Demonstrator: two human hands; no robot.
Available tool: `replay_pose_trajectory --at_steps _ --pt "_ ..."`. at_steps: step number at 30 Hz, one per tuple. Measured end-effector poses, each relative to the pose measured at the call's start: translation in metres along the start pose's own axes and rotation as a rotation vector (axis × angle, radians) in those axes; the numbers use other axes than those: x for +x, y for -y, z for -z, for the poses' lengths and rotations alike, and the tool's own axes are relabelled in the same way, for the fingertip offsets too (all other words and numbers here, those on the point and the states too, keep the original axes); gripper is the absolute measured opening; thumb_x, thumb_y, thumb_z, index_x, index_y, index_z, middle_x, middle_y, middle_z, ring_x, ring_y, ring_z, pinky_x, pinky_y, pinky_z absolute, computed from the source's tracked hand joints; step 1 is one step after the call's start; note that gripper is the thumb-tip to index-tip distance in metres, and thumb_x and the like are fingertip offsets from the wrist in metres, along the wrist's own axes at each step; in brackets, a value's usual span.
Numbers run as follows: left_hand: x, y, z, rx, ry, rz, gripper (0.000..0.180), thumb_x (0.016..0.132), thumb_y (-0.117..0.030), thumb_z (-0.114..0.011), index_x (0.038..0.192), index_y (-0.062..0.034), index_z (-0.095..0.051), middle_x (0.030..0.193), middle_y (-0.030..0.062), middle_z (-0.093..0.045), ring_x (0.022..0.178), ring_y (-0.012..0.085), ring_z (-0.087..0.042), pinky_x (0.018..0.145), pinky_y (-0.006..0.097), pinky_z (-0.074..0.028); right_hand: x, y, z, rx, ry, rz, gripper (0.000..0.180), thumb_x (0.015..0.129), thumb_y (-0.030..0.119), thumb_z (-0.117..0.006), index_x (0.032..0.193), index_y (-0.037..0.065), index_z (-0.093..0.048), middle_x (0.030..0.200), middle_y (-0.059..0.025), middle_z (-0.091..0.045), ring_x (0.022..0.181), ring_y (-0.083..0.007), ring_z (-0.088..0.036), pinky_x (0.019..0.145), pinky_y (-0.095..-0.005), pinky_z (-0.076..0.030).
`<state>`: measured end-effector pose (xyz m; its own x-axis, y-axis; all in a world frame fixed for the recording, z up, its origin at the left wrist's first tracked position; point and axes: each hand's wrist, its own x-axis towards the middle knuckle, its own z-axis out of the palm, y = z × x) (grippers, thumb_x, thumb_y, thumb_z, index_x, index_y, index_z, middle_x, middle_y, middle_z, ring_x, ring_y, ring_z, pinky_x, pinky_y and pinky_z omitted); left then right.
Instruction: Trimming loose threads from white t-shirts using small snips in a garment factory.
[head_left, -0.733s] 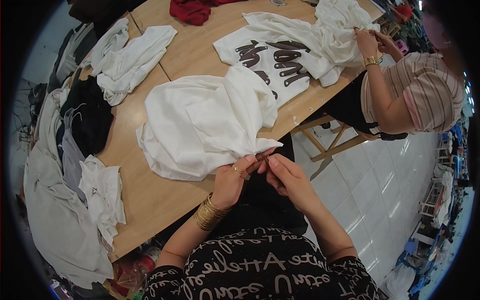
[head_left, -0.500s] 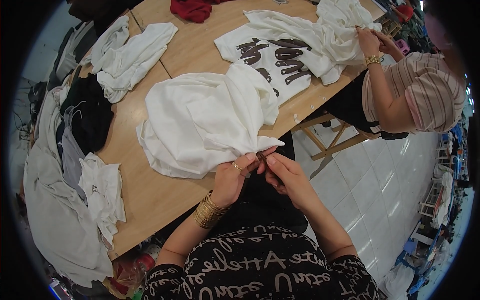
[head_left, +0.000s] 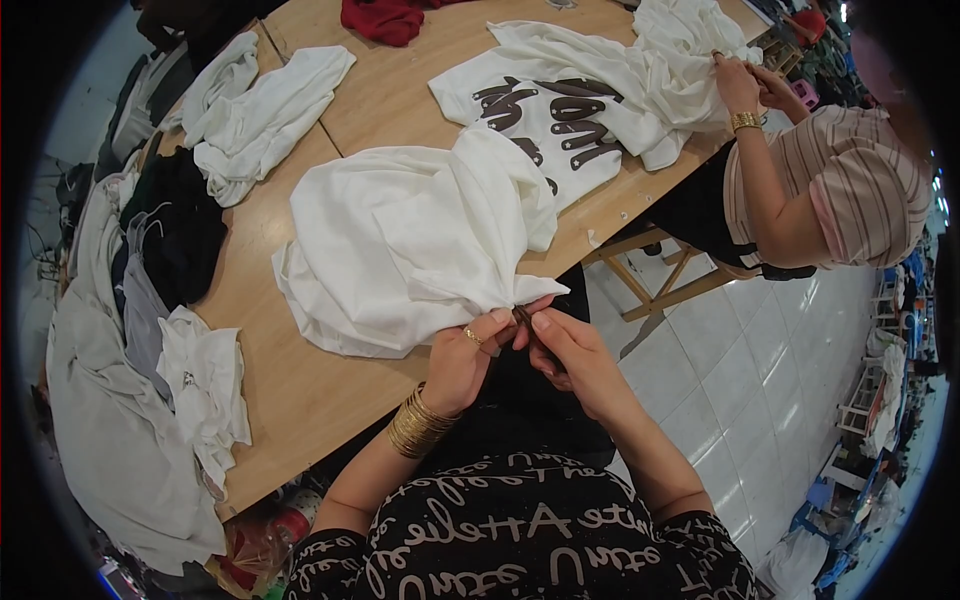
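Note:
A white garment (head_left: 390, 225) lies bunched on the table and gathers to a narrow end at its near edge. There my left hand (head_left: 470, 352), with a ring and gold bangles, pinches the gathered cloth. A small dark brown piece (head_left: 522, 316), like a strip or cord, sits between my fingertips. My right hand (head_left: 578, 350) is closed on this brown piece, its thumb and forefinger touching it beside the left fingertips. I cannot make out how the brown piece joins the cloth; the fingers partly hide it.
The wooden table (head_left: 280, 390) carries another white garment with dark print (head_left: 590, 125), white cloth (head_left: 265, 130) and red cloth (head_left: 385, 20). Clothes hang along its left side (head_left: 110, 400). At right, a co-worker in a striped top (head_left: 840, 180) handles white fabric near a wooden stool (head_left: 660, 285).
My right fingers have shifted slightly around the brown piece, and more of it shows. The left hand and the white garment stay in place.

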<state>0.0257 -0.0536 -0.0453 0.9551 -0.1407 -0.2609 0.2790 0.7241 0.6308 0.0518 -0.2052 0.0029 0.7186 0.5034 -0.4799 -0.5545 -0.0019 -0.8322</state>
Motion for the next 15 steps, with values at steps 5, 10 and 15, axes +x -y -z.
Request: replay_pose_trajectory --at_steps 5,10,15 --pt "0.0005 0.0019 0.0016 0.02 0.003 -0.001 0.015 0.086 -0.011 -0.05 0.094 0.002 -0.055 0.091 0.0056 -0.057 0.082 0.0149 -0.053 0.08 0.029 -0.041 0.0011 -0.0013 0.0007 0.034 0.004 -0.001 0.031 0.094 0.032 -0.038 0.083 0.007 -0.054 0.056 0.0051 -0.037 0.046 -0.0023 -0.029 0.041 -0.017 -0.022" --pt "-0.0019 0.0 -0.0002 0.009 0.018 -0.006 0.014 0.086 -0.01 -0.05 0.092 0.0015 -0.055 0.089 0.0049 -0.056 0.082 0.0143 -0.052 0.08 0.029 -0.04 -0.0011 -0.0007 -0.0009 0.055 0.01 -0.002 0.031 0.093 0.032 -0.039 0.082 0.007 -0.054 0.056 0.0053 -0.037 0.046 -0.0022 -0.028 0.04 -0.017 -0.02" --pt "-0.0011 0.001 -0.0015 0.058 0.005 -0.004 0.014 0.086 -0.011 -0.05 0.091 0.0008 -0.055 0.087 0.0044 -0.056 0.081 0.0137 -0.051 0.078 0.027 -0.04 0.0006 -0.0028 0.0013 0.105 0.012 -0.021 0.031 0.093 0.032 -0.04 0.081 0.007 -0.053 0.055 0.0053 -0.037 0.045 -0.0022 -0.027 0.039 -0.0174 -0.018"
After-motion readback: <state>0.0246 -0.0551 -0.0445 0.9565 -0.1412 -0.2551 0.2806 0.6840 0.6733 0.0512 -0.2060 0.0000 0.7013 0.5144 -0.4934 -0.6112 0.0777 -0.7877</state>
